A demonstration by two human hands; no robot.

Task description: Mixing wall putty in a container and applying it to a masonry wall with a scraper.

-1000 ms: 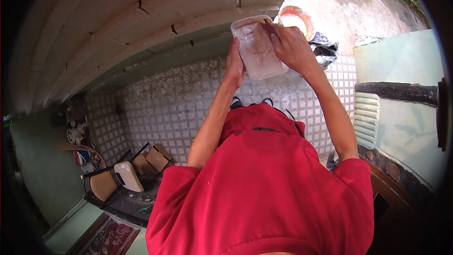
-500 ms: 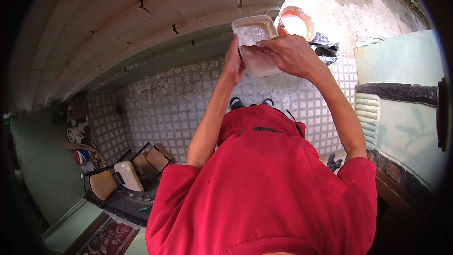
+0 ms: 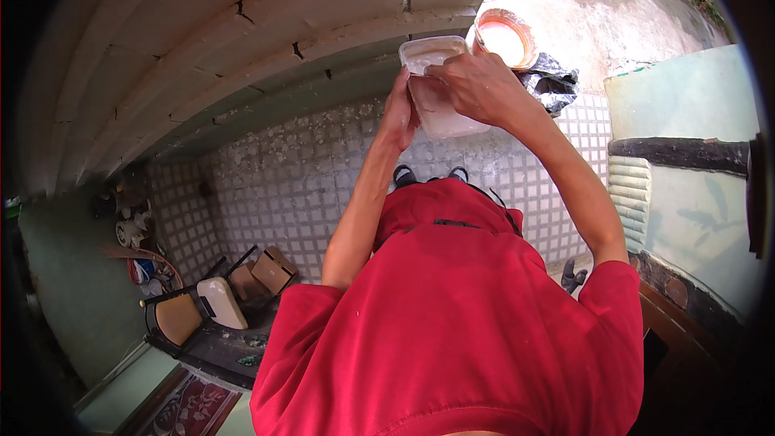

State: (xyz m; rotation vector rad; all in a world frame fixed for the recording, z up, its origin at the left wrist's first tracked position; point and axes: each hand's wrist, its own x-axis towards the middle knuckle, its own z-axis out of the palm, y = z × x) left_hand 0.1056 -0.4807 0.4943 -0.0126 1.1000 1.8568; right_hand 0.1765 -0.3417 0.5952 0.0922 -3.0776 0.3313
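Observation:
A translucent rectangular plastic container (image 3: 449, 119) is held up in front of me, tilted, with whitish wet material inside. My left hand (image 3: 398, 117) grips it along its left side, the thumb near the rim. Over the right part of the opening, my right hand (image 3: 483, 90) has its fingers curled together and the fingertips at or inside the rim. Whatever those fingers pinch, if anything, is hidden by the hand.
Beyond my right hand stands an orange-red bucket (image 3: 528, 35) with white contents, beside a crumpled black plastic bag (image 3: 555, 87). Ridged pale panels (image 3: 266, 16) rise close on the left. A chair (image 3: 174, 316) and a cardboard box (image 3: 273, 271) lie at lower left.
My right hand has shifted left and slightly up, its fingertips lying closer over the container's opening. The container has lowered a little and tilted differently; my left hand still grips it.

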